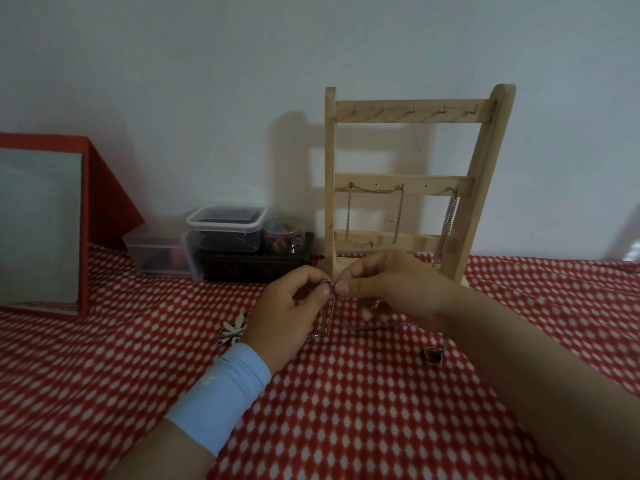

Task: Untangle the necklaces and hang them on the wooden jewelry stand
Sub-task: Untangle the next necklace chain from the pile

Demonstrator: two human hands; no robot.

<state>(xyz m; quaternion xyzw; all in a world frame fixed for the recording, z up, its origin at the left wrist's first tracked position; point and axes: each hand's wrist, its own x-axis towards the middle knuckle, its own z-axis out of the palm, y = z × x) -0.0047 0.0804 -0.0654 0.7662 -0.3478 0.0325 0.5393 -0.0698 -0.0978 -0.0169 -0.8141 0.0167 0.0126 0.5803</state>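
Note:
A wooden jewelry stand [415,181] with three hook rails stands against the wall. One chain [375,190] drapes across two hooks of the middle rail; a second chain [446,226] hangs from a hook at its right end. In front of the stand my left hand [291,313] and my right hand [388,289] pinch a tangled silver chain [330,306] between thumbs and fingers. Its strands trail down onto the cloth. A leaf-shaped pendant [233,329] lies left of my left wrist. A small dark round pendant [433,355] lies below my right forearm.
A red cloth with white dots [346,410] covers the surface. Clear plastic containers [225,228], a bead jar [282,233] and a dark box [252,268] sit left of the stand. A red-framed panel [41,223] leans at far left.

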